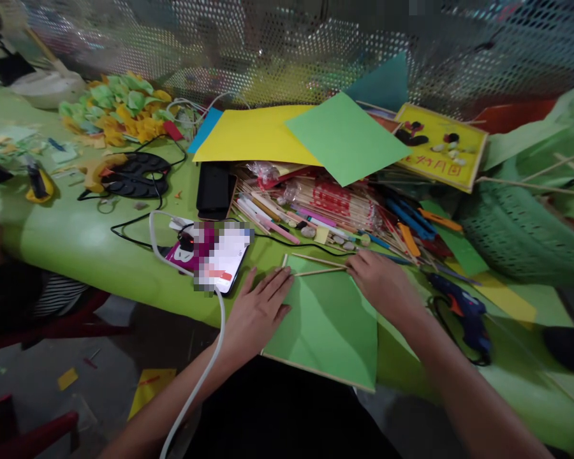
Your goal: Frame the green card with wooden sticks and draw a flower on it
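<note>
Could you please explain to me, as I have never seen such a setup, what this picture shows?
There is no machine here: a person works with two bare hands, filmed by a camera worn on the head, looking forward and down. The left hand lies flat on the left edge of a green sheet. The right hand pinches a thin stick near the sheet's far edge. On the green table around them are a phone, a glue gun, a yellow sheet and a green basket.
</note>
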Tool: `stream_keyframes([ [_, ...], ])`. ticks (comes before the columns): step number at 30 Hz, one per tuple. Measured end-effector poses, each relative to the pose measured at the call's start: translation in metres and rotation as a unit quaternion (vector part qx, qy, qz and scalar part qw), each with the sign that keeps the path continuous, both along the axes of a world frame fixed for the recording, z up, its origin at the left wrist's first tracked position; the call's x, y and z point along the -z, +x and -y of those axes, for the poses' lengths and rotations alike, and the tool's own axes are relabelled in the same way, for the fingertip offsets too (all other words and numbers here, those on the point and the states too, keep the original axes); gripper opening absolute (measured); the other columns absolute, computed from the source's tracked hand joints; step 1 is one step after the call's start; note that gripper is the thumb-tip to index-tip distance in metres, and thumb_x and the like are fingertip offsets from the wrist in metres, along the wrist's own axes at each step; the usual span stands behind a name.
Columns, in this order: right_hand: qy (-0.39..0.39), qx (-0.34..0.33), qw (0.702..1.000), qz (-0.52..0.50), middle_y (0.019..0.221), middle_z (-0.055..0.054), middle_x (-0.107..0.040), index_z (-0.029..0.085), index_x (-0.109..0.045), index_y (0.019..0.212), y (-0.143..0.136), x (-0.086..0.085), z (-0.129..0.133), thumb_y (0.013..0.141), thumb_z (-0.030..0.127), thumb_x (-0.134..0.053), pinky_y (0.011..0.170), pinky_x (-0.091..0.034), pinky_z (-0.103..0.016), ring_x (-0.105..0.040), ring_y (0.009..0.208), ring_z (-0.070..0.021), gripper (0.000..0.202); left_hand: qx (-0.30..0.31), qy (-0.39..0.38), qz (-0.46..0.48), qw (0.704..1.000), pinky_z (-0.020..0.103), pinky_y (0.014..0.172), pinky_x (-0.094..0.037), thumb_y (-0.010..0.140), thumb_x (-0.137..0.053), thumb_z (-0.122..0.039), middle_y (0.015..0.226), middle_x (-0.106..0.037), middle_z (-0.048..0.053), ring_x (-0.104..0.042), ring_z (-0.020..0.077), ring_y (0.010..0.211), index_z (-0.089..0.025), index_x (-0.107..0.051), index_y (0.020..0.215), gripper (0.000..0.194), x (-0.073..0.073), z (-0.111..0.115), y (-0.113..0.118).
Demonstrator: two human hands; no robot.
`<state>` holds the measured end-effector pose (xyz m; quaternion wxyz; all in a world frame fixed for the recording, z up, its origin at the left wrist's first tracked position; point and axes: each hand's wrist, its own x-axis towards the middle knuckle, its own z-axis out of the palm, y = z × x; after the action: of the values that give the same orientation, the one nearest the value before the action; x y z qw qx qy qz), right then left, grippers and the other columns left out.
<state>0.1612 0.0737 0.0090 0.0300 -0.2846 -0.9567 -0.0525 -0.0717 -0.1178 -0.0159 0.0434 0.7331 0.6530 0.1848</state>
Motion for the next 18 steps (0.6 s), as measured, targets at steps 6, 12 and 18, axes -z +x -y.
stream_keyframes([
  [6, 0.022, 0.017, 1.000, -0.012, 0.085, -0.009, -0.064, 0.020, -0.065, 0.086, 0.001, -0.006, -0.017, 0.100, 0.020, -0.050, 0.067, -0.038, -0.035, -0.058, 0.075, -0.0233, 0.021, -0.010, 0.008, 0.006, 1.000, 0.058, 0.124, -0.032, 0.106, -0.046, -0.026, 0.156, -0.051, 0.011, -0.052, 0.0264, 0.143, -0.017, -0.052, 0.147, 0.043, 0.002, 0.002, 0.004],
  [12, 0.062, 0.090, 0.991, -0.076, 0.089, -0.011, -0.067, 0.019, -0.070, 0.095, 0.005, -0.018, -0.044, 0.101, 0.030, -0.048, 0.064, -0.039, -0.035, -0.061, 0.080, -0.0258, 0.025, -0.005, 0.014, 0.021, 1.000, 0.058, 0.124, -0.033, 0.105, -0.049, -0.026, 0.154, -0.054, 0.011, -0.053, 0.0265, 0.142, -0.017, -0.052, 0.147, 0.043, -0.001, 0.002, 0.007],
  [18, -0.062, 0.034, 0.980, -0.184, 0.097, -0.009, -0.072, 0.022, -0.073, 0.101, 0.004, -0.025, -0.021, 0.101, 0.033, -0.053, 0.078, -0.050, -0.037, -0.068, 0.089, -0.0253, 0.023, -0.006, 0.001, 0.043, 0.999, 0.058, 0.123, -0.033, 0.103, -0.053, -0.025, 0.152, -0.056, 0.011, -0.055, 0.0262, 0.140, -0.019, -0.055, 0.143, 0.040, -0.014, -0.006, -0.002],
])
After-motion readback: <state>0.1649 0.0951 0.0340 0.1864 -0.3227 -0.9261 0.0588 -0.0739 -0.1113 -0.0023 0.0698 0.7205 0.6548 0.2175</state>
